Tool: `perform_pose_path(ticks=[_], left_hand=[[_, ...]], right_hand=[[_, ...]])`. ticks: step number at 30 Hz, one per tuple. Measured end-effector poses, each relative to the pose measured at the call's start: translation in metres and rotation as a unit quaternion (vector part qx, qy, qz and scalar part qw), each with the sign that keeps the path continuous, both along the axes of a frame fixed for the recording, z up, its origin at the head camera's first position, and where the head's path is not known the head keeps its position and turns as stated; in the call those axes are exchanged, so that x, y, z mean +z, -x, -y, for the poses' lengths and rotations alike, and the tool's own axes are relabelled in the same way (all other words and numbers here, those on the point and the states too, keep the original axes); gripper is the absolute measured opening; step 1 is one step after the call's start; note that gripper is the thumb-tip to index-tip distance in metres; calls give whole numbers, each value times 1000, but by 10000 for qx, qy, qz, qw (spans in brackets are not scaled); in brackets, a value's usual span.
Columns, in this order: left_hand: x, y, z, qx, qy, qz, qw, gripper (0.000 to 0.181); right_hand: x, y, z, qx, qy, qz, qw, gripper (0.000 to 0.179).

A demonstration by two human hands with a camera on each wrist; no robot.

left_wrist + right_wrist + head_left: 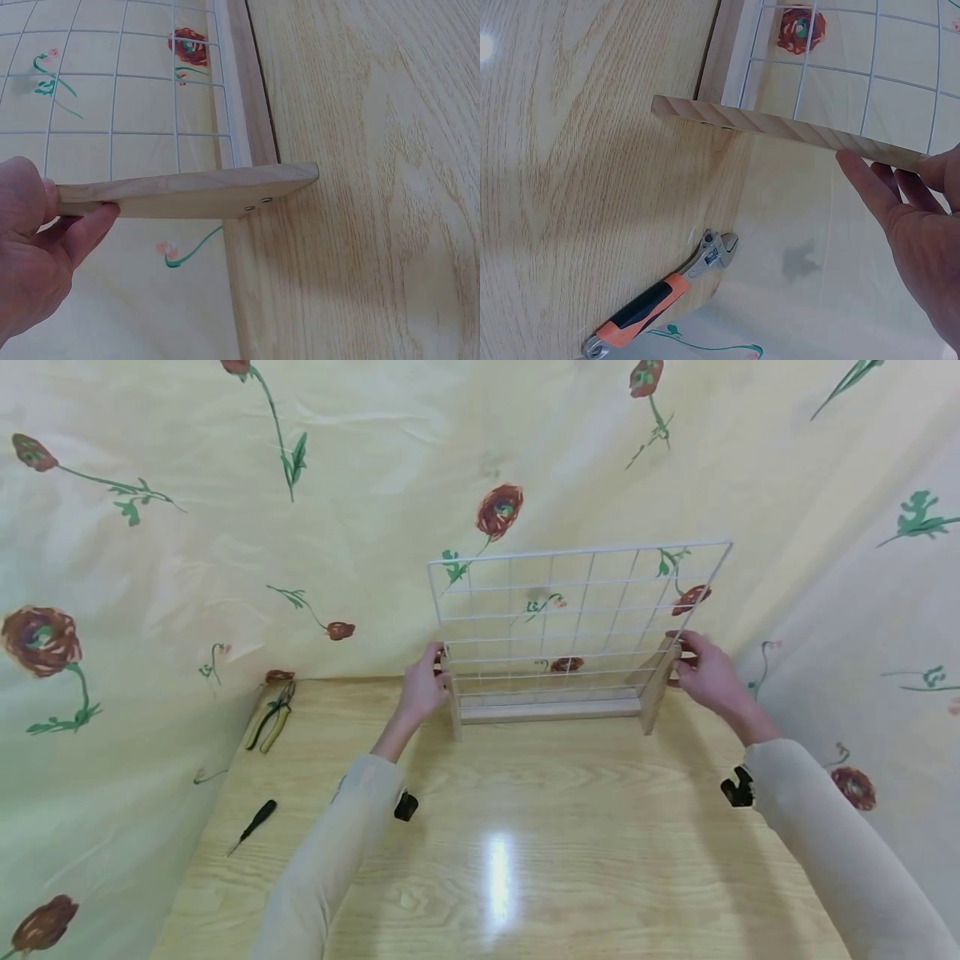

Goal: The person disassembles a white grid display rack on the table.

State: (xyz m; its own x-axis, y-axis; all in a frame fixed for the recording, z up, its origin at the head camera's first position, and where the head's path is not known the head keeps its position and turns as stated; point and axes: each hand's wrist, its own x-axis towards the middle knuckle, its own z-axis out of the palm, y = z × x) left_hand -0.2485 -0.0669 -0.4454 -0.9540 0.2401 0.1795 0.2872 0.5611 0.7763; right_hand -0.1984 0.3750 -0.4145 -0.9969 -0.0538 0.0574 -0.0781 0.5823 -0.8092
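Note:
A rack with a white wire grid (573,618) stands upright on the table near the back wall. Its wooden base bar (551,710) joins two wooden side panels. My left hand (425,687) pinches the upper end of the left side panel (187,193) between thumb and fingers. On the other side my right hand (708,675) grips the upper end of the right side panel (787,129). Screw heads (259,204) show low on the outer face of the left panel. Both wrist views show the grid meeting the bar between the panels.
Pliers (270,718) with yellow and black handles lie at the back left of the wood-grain table (585,860). A black-handled screwdriver (253,827) lies nearer on the left. An adjustable wrench (660,296) rests beyond the right panel. Flower-patterned cloth (375,485) covers the walls.

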Motion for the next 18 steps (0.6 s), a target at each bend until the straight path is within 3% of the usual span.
perform_pose_path(ticks=[9, 18], left_hand=[[-2, -6, 0, -24, -98, -36, 9999, 46], [-3, -13, 3, 22, -187, 5, 9998, 45]], right_hand=[[-4, -1, -2, 93, 197, -148, 9997, 50], [-3, -1, 2, 99, 118, -18, 9999, 50]])
